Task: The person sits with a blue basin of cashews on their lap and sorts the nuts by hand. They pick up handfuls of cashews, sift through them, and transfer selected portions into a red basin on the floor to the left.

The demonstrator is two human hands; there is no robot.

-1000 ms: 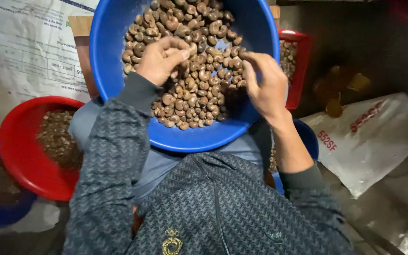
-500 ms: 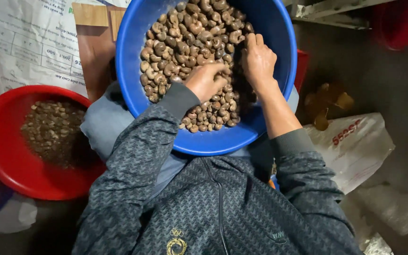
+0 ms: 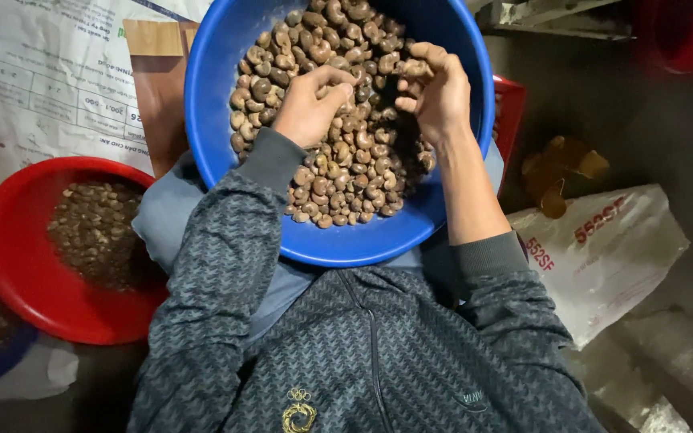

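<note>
Blue plastic basin point(image 3: 226, 192) is resting tilted on the person's lap, heaped with brown nuts point(image 3: 338, 172). Left hand point(image 3: 308, 104) is curled, digging into the pile; right hand point(image 3: 435, 88), at 1 o'clock, is pinching one nut (fingers pressed together). Nuts could be spilling over the low 6 o'clock rim if raking gets rough.

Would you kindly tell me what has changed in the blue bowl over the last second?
Both hands moved inward over the nuts: the left hand from the far-left edge to the middle, the right hand closing beside it, fingers curled on nuts. The blue bowl stayed on the lap; the red bowl is unchanged.
</note>
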